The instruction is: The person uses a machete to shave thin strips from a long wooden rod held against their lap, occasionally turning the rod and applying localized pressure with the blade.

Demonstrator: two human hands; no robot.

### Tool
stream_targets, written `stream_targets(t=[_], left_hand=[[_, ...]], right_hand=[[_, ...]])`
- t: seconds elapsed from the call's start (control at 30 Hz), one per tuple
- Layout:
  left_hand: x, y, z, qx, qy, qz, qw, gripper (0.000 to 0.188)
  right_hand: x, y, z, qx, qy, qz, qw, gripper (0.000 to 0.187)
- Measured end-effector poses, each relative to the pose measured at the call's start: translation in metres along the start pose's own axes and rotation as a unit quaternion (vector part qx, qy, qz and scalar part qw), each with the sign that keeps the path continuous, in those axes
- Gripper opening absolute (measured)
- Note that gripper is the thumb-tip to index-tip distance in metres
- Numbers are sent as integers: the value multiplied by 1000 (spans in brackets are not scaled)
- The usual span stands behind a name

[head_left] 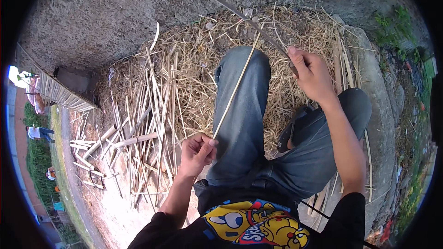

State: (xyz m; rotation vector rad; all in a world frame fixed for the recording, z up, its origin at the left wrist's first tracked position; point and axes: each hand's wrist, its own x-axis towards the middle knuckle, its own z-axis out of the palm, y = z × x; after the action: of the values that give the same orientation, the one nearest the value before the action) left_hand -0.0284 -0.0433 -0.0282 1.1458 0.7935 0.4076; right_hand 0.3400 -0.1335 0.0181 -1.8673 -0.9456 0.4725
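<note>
Between the thumb and fingers of my left hand [199, 153] is the near end of a thin, pale bamboo strip [235, 90]. The strip slants up and away across my raised knee in blue jeans [242, 78]. My right hand [310, 71] is closed round the handle of a long, narrow, slightly curved knife [226, 4]. Its dark blade points to the far left, above my knee. Near the knee's far side the blade passes over or beside the strip's far end; whether they touch I cannot tell.
Bamboo strips [159, 110] lie heaped on the ground at the left, with thicker split pieces [136, 139] among them. Pale shavings [194, 78] cover the ground around my legs. A rough wall [124, 14] rises at the far side. People [40, 133] are distant at the left edge.
</note>
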Motion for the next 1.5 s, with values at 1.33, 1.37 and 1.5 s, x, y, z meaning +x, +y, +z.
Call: stream_targets(t=[1.33,1.37,1.5], left_hand=[[77,86,-5,-93,223,311,919,27],[77,87,-15,-111,238,319,910,26],[77,88,-60,-168,283,333,884,25]], right_hand=[[8,40,-61,401,215,35,890,25],[8,38,-62,403,214,36,889,25],[9,38,-65,394,208,24,895,24]])
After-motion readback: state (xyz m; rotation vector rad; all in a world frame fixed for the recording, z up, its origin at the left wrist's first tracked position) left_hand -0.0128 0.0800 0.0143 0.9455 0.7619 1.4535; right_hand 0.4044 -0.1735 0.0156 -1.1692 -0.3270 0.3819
